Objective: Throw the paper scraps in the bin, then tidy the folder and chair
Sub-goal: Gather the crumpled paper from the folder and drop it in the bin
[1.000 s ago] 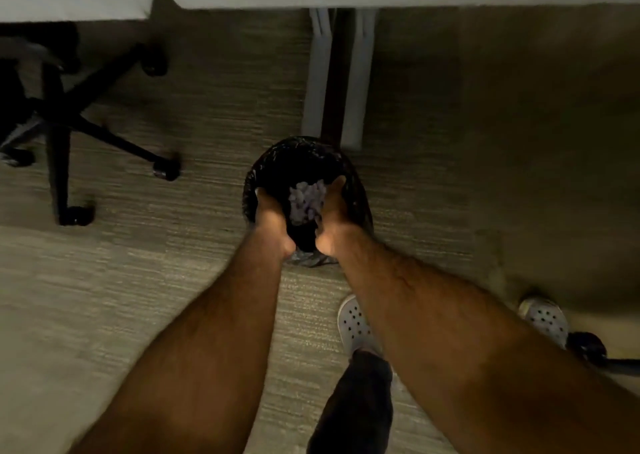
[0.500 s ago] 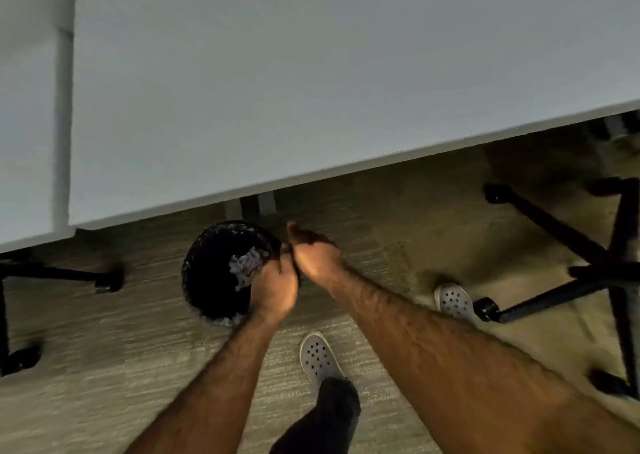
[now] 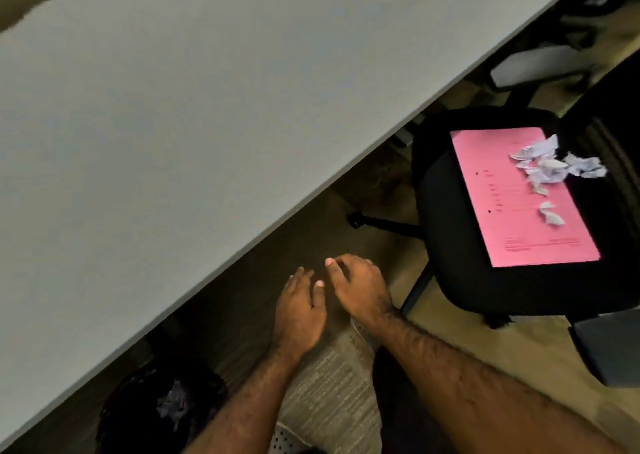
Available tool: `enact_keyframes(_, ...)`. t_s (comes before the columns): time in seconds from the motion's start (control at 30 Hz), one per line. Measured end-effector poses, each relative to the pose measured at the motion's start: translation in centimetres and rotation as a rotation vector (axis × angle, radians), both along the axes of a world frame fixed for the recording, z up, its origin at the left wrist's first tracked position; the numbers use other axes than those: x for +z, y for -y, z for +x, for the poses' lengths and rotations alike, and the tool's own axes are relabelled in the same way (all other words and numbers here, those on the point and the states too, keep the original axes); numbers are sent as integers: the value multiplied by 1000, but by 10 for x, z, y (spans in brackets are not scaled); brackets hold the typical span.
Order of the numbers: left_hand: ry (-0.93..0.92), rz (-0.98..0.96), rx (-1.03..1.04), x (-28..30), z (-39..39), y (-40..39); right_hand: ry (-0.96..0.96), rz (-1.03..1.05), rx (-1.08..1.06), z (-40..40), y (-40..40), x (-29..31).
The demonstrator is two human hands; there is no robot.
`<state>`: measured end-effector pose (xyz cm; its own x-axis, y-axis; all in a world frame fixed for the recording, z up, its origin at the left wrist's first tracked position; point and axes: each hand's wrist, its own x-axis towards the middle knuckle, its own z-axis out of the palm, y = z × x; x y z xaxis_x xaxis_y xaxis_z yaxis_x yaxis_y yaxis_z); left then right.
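A black-lined bin [image 3: 135, 415] stands on the carpet at the lower left, with crumpled paper [image 3: 173, 403] inside it. My left hand [image 3: 299, 311] and my right hand [image 3: 358, 285] hover side by side over the floor, both empty with fingers apart. To the right, a black office chair [image 3: 446, 245] carries a pink folder [image 3: 519, 207] on its seat. Several white paper scraps [image 3: 547, 166] lie on the far end of the folder, some spilling onto the seat.
A long grey desk [image 3: 173, 107] runs diagonally across the left and centre, its edge just above the bin. The chair's base and castor [image 3: 355, 219] reach under the desk. A second chair's armrest [image 3: 533, 67] sits at the upper right. My shoe [image 3: 285, 441] shows at the bottom.
My hands have come up out of the bin, leaving the scraps inside, and now hover empty. The view has swung right, bringing the chair with the pink folder into sight.
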<state>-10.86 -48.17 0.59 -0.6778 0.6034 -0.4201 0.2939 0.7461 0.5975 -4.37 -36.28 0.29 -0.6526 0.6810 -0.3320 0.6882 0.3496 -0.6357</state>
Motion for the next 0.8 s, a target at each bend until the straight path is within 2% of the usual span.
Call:
enact_keyframes(0.1, -22, 30, -119, 34, 12, -57, -50, 26, -142, 28, -52, 41)
enact_keyframes(0.37, -105, 48, -424, 94, 46, -196, -119, 38, -415, 92, -183, 90)
enact_keyframes(0.6, -164, 14, -642, 75, 67, -317, -11, 155, -554, 145, -280, 69)
enact_keyframes(0.8, -232, 5, -810, 26, 82, -418, 156, 216, -648, 190, -335, 14)
